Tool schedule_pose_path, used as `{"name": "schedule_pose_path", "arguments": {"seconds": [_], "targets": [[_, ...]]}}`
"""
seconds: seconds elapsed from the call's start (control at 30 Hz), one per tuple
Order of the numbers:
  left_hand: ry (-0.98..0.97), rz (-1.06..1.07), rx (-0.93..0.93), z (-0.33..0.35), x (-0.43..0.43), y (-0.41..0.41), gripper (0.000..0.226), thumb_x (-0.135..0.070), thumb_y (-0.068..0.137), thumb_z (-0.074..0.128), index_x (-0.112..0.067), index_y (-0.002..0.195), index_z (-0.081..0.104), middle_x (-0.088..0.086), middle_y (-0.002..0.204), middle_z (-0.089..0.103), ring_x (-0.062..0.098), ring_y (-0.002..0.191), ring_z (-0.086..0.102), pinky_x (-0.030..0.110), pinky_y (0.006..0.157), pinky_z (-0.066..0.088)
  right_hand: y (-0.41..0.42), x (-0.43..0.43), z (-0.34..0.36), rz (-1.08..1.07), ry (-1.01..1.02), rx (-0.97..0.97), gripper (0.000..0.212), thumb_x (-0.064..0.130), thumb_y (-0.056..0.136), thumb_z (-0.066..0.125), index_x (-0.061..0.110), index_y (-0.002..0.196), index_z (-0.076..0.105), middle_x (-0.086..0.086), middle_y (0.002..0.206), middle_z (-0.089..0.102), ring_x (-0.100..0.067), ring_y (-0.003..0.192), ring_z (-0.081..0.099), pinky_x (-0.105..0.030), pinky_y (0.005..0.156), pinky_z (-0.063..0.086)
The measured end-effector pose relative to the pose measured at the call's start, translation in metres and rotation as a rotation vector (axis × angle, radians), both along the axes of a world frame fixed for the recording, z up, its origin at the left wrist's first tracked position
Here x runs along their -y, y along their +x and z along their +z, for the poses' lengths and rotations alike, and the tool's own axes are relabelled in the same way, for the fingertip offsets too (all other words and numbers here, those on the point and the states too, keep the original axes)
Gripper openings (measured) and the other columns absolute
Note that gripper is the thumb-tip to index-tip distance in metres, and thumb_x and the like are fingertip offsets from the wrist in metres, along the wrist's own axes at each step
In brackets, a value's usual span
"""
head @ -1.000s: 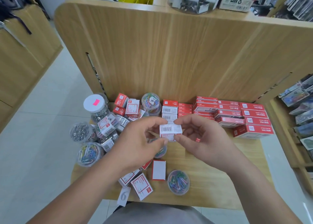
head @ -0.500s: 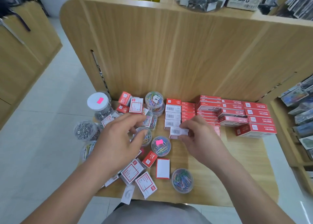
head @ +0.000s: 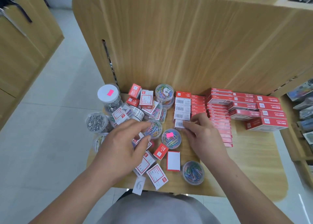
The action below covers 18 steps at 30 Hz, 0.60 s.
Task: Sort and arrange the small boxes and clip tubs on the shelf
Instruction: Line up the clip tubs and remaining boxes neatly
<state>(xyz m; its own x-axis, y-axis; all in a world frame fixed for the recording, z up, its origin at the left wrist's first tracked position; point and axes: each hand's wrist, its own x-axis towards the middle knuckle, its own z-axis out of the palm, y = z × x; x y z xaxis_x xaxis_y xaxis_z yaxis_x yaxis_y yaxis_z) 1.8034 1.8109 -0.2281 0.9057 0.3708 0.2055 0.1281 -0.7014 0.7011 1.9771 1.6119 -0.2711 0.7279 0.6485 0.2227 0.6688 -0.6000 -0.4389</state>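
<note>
Pale wooden shelf fills my view. My right hand pinches a small white barcoded box at the near end of a column of matching white boxes. My left hand hovers with its fingers loosely spread, gripping nothing, over a clear round tub of coloured paper clips. Flat red boxes are stacked to the right.

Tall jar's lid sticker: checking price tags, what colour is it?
The sticker is bright pink, clearest in the head view.

"6" on white tag; print on small boxes unreadable.
</note>
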Motion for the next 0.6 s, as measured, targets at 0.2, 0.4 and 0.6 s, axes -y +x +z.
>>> {"name": "schedule_pose_path", "arguments": {"seconds": [0.2,0.4,0.6], "targets": [[0.051,-0.122,-0.028,-0.013,0.016,0.0,0.025,-0.026,0.089,0.069,-0.023,0.113,0.072,-0.011,0.101,0.064,0.011,0.09,0.062,0.034,0.077,0.054,-0.004,-0.002,0.004,-0.015,0.024,0.007,0.021,0.025,0.088,0.076,0.011,0.103,0.079,-0.007,0.107,0.062,-0.027,0.076,0.065,-0.041,0.056,0.058],[0.357,-0.389,-0.141,-0.021,0.048,0.012,0.022,-0.044,0.081,0.07,-0.023,0.09,0.068,-0.008,0.1,0.056,0.02,0.094,0.051,0.038,0.074,0.048,-0.025,0.028,0.027,-0.031,0.075,-0.034,0.014,0.02,0.088,0.079,0.017,0.101,0.079,0.004,0.095,0.068,-0.016,0.078,0.065,-0.033,0.066,0.055],[0.598,-0.34,-0.291,-0.026,0.063,0.023,0.043,-0.061,0.067,0.073,-0.026,0.093,0.069,-0.003,0.101,0.047,0.026,0.097,0.046,0.039,0.078,0.034,-0.056,0.058,0.025,-0.047,0.066,-0.269,0.012,0.022,0.088,0.079,0.023,0.101,0.079,0.017,0.093,0.067,0.008,0.085,0.058,-0.007,0.069,0.041]]}}
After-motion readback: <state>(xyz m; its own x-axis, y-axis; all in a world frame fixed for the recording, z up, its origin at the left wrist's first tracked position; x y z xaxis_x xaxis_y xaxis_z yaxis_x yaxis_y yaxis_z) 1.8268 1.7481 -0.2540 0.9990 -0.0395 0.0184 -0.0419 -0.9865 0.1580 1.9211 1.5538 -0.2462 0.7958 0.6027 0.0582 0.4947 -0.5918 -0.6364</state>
